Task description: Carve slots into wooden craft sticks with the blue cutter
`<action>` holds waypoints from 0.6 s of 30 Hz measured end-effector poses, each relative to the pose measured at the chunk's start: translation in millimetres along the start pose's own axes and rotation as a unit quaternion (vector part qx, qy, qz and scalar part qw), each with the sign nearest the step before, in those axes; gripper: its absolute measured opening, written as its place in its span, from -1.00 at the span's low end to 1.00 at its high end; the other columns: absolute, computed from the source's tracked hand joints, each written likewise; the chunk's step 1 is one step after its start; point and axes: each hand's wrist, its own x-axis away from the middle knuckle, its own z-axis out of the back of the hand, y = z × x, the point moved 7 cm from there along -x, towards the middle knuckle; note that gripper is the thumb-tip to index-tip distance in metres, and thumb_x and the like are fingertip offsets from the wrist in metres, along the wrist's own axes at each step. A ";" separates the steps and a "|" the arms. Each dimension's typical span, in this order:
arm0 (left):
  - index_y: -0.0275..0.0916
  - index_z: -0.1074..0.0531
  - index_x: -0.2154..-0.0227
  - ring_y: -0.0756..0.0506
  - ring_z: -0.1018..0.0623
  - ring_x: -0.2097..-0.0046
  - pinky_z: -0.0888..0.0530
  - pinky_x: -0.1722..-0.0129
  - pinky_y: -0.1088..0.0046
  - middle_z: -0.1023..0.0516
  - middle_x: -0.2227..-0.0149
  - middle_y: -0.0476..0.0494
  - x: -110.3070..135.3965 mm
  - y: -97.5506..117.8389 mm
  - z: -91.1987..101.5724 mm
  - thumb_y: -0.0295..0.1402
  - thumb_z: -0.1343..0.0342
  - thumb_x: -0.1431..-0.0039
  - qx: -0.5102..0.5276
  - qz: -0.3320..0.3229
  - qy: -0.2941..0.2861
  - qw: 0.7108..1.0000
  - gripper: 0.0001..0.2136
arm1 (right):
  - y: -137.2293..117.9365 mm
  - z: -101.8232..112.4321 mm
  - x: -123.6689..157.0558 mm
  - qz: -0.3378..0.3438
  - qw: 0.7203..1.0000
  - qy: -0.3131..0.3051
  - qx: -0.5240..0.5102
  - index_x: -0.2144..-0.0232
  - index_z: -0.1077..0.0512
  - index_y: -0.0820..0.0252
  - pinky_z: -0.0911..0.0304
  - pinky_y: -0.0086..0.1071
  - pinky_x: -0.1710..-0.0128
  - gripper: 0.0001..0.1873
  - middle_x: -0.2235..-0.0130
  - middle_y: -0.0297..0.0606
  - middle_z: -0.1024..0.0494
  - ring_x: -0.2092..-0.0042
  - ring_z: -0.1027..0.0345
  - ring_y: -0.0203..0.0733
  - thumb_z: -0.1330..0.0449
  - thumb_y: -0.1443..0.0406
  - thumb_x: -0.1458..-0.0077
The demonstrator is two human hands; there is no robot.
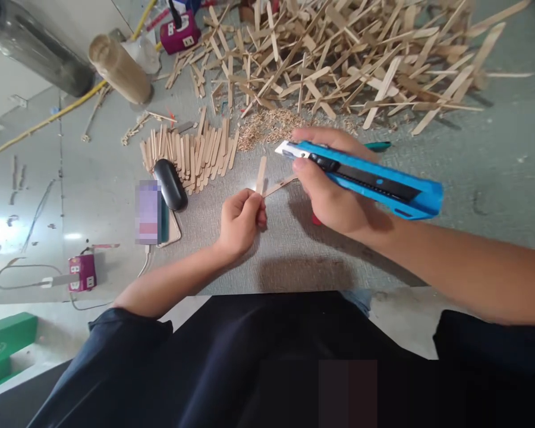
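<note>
My left hand point(241, 221) is closed around a flat wooden stick point(261, 173), whose end stands up above the fist. A second thin wooden piece point(280, 186) runs from the same fist toward the right; whether the two are joined is hidden by my fingers. In my right hand point(334, 193) lies a blue utility knife point(378, 178), its blade point(286, 148) pointing left, above and to the right of the stick. The blade is apart from the wood. Partly hidden under my right wrist is a small red thing point(316, 219).
Cut sticks point(196, 151) lie in a row at left, with a black case point(170, 184) and a phone point(148, 212) beside them. Wood shavings point(267, 128) and a big heap of crossed sticks point(339, 59) fill the back. A jar point(120, 68) and a bottle point(40, 50) stand back left.
</note>
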 end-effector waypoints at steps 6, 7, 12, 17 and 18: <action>-0.12 -0.32 0.48 0.09 -0.36 0.58 -0.37 0.56 0.55 -0.36 0.61 0.14 -12.6 3.1 -1.7 -0.11 -0.25 -0.44 0.036 -0.037 0.063 0.997 -0.61 | 7.2 -7.2 -14.4 -0.010 0.999 -0.025 -0.035 -0.02 -0.54 -0.08 -0.58 -0.29 0.31 -0.73 0.31 -0.49 -0.65 0.42 -0.54 -0.26 -0.48 0.09 -0.41; -0.12 -0.32 0.48 0.09 -0.35 0.58 -0.37 0.55 0.55 -0.36 0.61 0.14 -14.4 2.2 -1.3 -0.04 -0.27 -0.45 0.030 -0.052 0.063 0.996 -0.57 | 15.9 -13.2 -8.7 -0.031 0.995 -0.051 -0.083 -0.08 -0.51 -0.10 -0.61 -0.32 0.28 -0.64 0.27 -0.49 -0.69 0.38 -0.61 -0.26 -0.53 0.12 -0.36; -0.15 -0.37 0.48 0.08 -0.42 0.56 -0.41 0.50 0.53 -0.46 0.60 0.07 -18.2 -3.9 3.8 0.17 -0.25 -0.51 -0.051 -0.095 0.042 0.993 -0.44 | 43.9 -26.8 27.1 -0.079 0.969 -0.126 -0.199 -0.33 -0.49 -0.27 -0.80 -0.08 0.05 -0.55 -0.12 -0.30 -0.82 -0.03 -0.82 -0.01 -0.39 0.01 -0.48; -0.19 -0.54 0.32 0.08 -0.46 0.54 -0.47 0.47 0.52 -0.57 0.55 0.05 -15.2 -7.2 9.6 0.22 -0.20 -0.54 -0.052 -0.105 0.037 0.992 -0.46 | 40.5 -25.2 36.6 -0.087 0.967 -0.148 -0.188 -0.43 -0.43 -0.50 -0.79 0.08 -0.15 -0.38 -0.25 -0.33 -0.76 -0.20 -0.76 0.05 -0.40 0.19 -0.47; -0.19 -0.57 0.27 0.07 -0.46 0.55 -0.47 0.47 0.52 -0.58 0.55 0.05 -14.6 -7.6 9.2 0.21 -0.20 -0.55 -0.053 -0.103 0.028 0.993 -0.47 | 36.7 -23.5 35.6 -0.069 0.972 -0.144 -0.172 -0.47 -0.39 -0.51 -0.80 0.03 -0.12 -0.32 -0.25 -0.32 -0.74 -0.19 -0.77 0.03 -0.40 0.23 -0.46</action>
